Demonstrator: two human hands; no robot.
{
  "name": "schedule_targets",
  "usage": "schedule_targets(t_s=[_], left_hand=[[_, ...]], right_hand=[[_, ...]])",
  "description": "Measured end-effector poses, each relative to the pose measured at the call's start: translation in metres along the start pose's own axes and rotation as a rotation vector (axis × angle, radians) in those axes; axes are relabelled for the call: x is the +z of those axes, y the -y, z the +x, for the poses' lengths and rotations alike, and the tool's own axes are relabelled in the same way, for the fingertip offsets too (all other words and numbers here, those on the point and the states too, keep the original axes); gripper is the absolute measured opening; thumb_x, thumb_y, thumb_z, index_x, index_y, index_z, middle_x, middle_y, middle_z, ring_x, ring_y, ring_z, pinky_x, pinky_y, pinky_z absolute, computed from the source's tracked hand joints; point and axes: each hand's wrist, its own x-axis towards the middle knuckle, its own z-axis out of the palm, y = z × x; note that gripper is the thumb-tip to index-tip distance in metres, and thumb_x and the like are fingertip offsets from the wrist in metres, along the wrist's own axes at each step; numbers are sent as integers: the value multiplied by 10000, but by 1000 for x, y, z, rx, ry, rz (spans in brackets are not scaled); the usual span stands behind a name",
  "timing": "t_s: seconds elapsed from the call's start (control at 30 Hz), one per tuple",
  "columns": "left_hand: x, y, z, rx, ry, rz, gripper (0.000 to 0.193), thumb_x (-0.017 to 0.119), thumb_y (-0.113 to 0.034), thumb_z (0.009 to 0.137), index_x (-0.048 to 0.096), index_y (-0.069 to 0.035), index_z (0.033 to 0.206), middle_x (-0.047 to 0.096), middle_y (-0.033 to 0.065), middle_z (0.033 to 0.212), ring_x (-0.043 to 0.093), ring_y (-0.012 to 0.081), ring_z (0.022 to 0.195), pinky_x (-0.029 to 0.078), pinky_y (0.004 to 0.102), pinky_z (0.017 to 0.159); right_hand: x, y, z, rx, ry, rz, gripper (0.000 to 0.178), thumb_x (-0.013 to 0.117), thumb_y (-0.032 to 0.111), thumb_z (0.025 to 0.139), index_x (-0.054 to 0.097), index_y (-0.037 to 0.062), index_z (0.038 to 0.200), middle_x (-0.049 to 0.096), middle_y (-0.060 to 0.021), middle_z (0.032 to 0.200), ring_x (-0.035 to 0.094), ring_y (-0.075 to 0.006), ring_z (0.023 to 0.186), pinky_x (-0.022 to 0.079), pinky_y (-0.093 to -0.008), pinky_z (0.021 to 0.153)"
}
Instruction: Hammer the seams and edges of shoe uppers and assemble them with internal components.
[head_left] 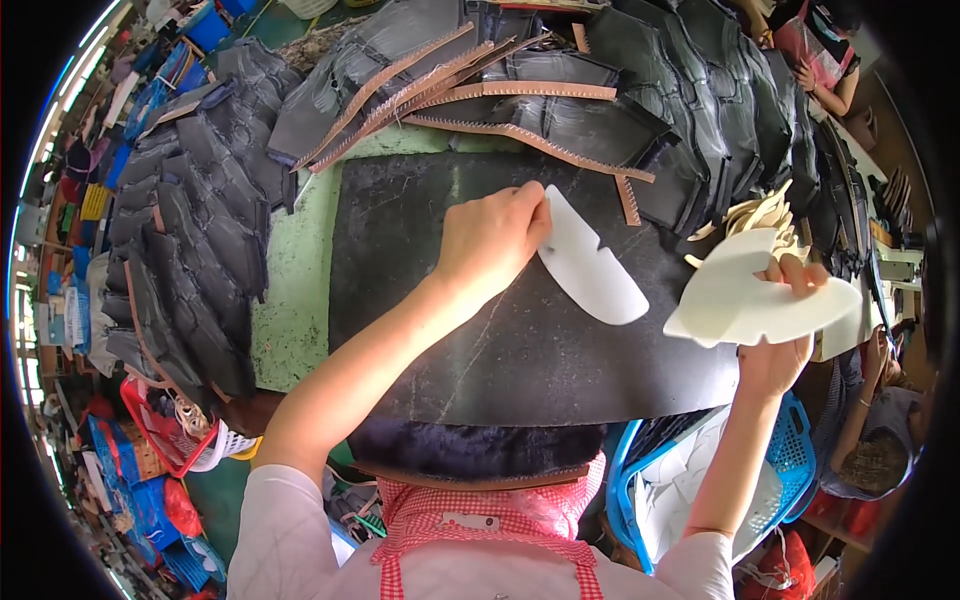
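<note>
My left hand (497, 235) is closed in a pinch on the upper end of a white cut piece (598, 278). That piece is flat and elongated, with a small notch in one edge and a rounded lower end. It hangs over or rests on the black work mat (440, 350); I cannot tell which. Off to the right, my right hand (785, 345) grips a white curved sheet piece (725, 295) from beneath, its fingertips showing over the top edge. This piece is broad and V-shaped, with a notch at the bottom. Whether it is one layer or several is unclear.
Overlapping black sheet pieces (200, 200) are heaped at left, with more black pieces (690, 90) at the back. Brown toothed strips (540, 90) lie across them. Cream pieces (760, 215) sit by my right hand. Below is a blue basket (795, 460) of white pieces. People work at right.
</note>
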Motion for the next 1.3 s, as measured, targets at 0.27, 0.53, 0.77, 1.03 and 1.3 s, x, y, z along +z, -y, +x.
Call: schedule_targets(t_s=[0.27,0.53,0.77,1.03,1.3], left_hand=[[-5,-20,14,207,25,-437,600,739,-155,867,497,-112,1414,647,49,1174,623,196,1026,496,384,957],[-18,-24,16,254,221,-1022,132,795,0,821,749,-52,933,749,35,974,711,155,937,566,302,840],[-5,-2,-16,707,119,-510,195,754,-36,771,736,-119,947,669,32,1035,660,222,1050,550,357,880],[-79,66,64,478,-197,-222,441,574,54,723,732,-97,1106,671,108,1240,562,306,1271,414,455,1119],[-108,167,90,88,-531,24,342,674,8,726,553,-50,1040,640,125,955,650,338,959,509,432,862]], right_hand=[[40,-34,16,360,298,-631,238,586,271,961,562,53,868,558,-77,884,512,-172,853,378,-287,811],[7,-31,2,-18,-182,-383,450,645,327,953,542,79,1315,608,-41,1162,617,-233,992,536,-353,873],[-118,109,29,-226,-330,-193,274,493,141,1070,499,5,1308,470,14,846,252,-52,535,237,-215,437],[-62,52,23,194,38,-106,342,531,80,1032,437,-52,1333,346,3,687,248,-78,481,240,-244,420],[11,-15,12,429,-418,-573,288,559,175,1044,621,9,1271,709,-45,1094,700,-104,928,563,-232,814]])
